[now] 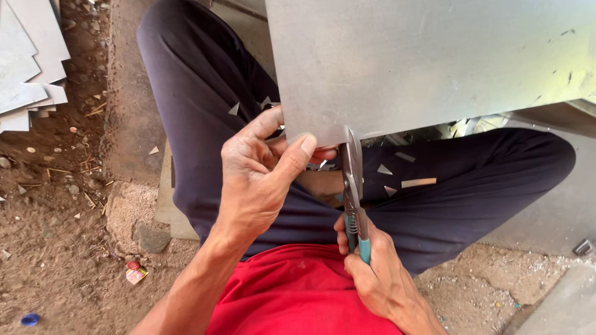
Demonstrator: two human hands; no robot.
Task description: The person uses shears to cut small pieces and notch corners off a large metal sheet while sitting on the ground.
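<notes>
The metal sheet rests over the seated person's lap, its near edge entered by the snips; the right hand is clamped on the teal handles, and the left hand pinches the sheet edge just left of the blades. Judged risk: the thumb sits near the cut line, so a slip or the sharp edge could nick it. Offcuts litter the dark trousers; bare dirt ground lies left, with stacked sheets far left.
</notes>
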